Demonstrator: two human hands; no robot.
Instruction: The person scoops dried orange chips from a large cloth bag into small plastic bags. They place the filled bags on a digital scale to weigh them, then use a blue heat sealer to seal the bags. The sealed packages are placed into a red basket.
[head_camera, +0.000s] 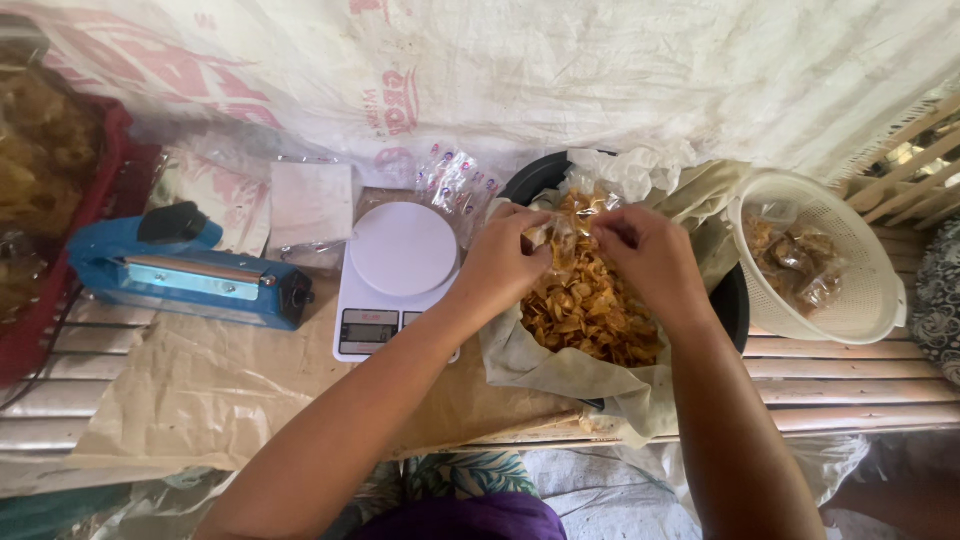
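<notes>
While chips (590, 310) fill the bowl (735, 300), both hands (575, 255) pinch a clear bag (565, 232).

To my left sits a white kitchen scale (397, 277) with a round platform, resting on brown paper (215, 385). Beside it lies a blue heat sealer (185, 267), and past that a red crate (60, 240) stands at the edge. A stack of empty clear bags (311, 205) rests behind the scale. On my right, a white colander (850, 255) holds filled packets (795, 262) on the bamboo-slat bench (850, 375). A white woven sack sheet (560, 75) hangs along the back.
</notes>
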